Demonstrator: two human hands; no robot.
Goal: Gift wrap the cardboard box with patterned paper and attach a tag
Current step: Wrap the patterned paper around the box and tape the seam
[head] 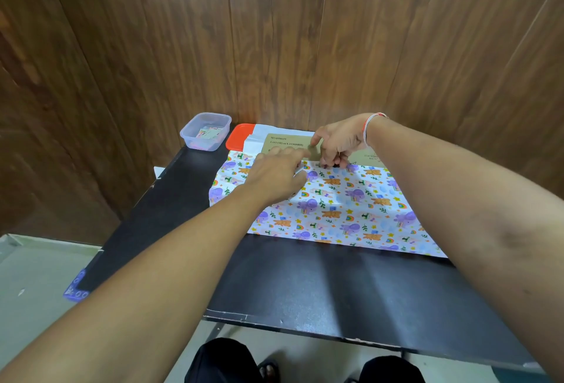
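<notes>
A flat brown cardboard box (pixel 285 142) with printed text lies at the back of the black table (pixel 320 285). Patterned paper (pixel 351 208) with purple elephants, bears and rainbows is drawn up over its near side and top. My left hand (pixel 276 173) lies flat with straight fingers, pressing the paper onto the box near its upper edge. My right hand (pixel 338 144) is above the box, its fingers curled down and pinching at the paper's top edge; what sits between the fingertips is too small to tell. White paper backing (pixel 253 141) shows at the box's far left.
A clear plastic tub (pixel 206 131) with small coloured items stands at the back left corner. An orange lid (pixel 238 136) lies beside it, partly under the paper. A wood-panel wall rises directly behind. Purple tape (pixel 76 288) marks the table's left front corner.
</notes>
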